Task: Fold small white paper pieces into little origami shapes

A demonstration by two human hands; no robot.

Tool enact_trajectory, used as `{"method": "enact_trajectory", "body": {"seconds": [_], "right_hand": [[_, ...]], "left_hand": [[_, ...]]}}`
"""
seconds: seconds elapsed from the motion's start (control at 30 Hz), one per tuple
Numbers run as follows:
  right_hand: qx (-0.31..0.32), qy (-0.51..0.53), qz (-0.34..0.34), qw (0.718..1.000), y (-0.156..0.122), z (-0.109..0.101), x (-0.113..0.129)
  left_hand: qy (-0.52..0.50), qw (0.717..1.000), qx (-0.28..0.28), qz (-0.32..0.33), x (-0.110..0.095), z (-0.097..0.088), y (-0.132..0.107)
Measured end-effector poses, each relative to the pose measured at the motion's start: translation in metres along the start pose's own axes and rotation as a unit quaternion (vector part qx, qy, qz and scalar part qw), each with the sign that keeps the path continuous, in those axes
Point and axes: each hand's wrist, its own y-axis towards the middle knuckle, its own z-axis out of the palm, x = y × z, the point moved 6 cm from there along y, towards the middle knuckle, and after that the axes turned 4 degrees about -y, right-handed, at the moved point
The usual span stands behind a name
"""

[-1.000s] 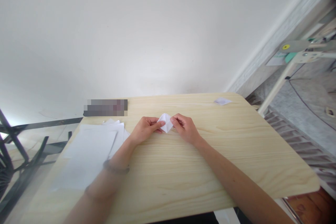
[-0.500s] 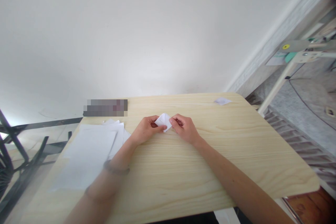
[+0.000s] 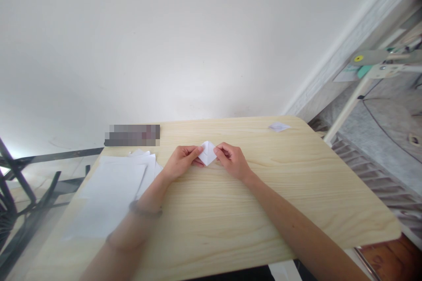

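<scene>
A small folded piece of white paper (image 3: 207, 152) is held between both hands over the far middle of the light wooden table (image 3: 231, 210). My left hand (image 3: 182, 161) pinches its left corner with closed fingers. My right hand (image 3: 231, 160) pinches its right edge, fingers curled. The paper has a pointed top and a pointed bottom. A bracelet sits on my left wrist.
A stack of white paper sheets (image 3: 112, 189) lies on the table's left side. A small folded white paper (image 3: 279, 127) rests at the far right corner. A white wall stands behind the table. A black metal frame (image 3: 20, 184) is at left, a white stand (image 3: 362, 83) at right.
The folded paper has been turned and opened slightly between my fingers; the hands have stayed in nearly the same place.
</scene>
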Motion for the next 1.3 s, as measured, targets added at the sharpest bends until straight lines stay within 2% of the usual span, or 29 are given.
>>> {"method": "enact_trajectory", "body": {"seconds": [0.3,0.5,0.77,0.87,0.97,1.07,1.3], "right_hand": [[0.009,-0.019,-0.019,1.0,0.0,0.001,0.003],[0.049,-0.04,-0.06,0.996,-0.002,0.006,0.009],[0.055,-0.045,-0.058,0.996,-0.002,0.007,0.008],[0.042,-0.03,-0.042,0.998,-0.001,0.006,0.006],[0.019,-0.015,-0.015,1.0,0.0,0.003,0.002],[0.002,-0.005,0.002,1.0,0.0,0.001,-0.002],[0.005,-0.025,-0.004,1.0,0.001,0.003,-0.001]], "left_hand": [[0.023,0.999,-0.005,0.029,-0.004,0.001,0.0],[0.084,0.994,-0.036,0.068,-0.009,-0.002,-0.001],[0.098,0.993,-0.055,0.047,-0.006,-0.006,-0.002],[0.074,0.994,-0.069,0.048,-0.006,-0.006,-0.001],[0.022,0.998,-0.046,0.029,-0.004,-0.002,0.0],[0.021,1.0,-0.012,0.009,-0.002,0.002,-0.001],[0.068,0.997,-0.029,0.003,-0.001,-0.001,-0.001]]}}
